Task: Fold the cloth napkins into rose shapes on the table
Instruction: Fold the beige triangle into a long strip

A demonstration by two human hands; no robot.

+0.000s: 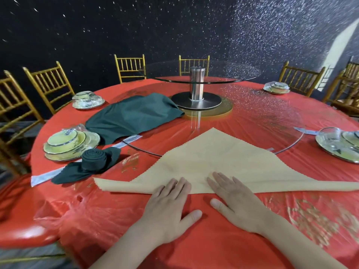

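Head view: beige napkin (219, 164), folded to a triangle, lies on desk (213, 239) w/ long edge running L–R; left hand (169, 208) & right hand (233, 202) press flat, fingers straight, at mid-edge.

A glass turntable (223, 74) on a steel post (197, 82) stands at the middle of the red-covered table (213, 245). Wrapped dish sets sit near its edges: one set (68, 144) at the left, another (88, 100) farther back, a third (276, 87) far right, and a fourth (340, 144) right. Gold chairs (129, 58) ring the far side.
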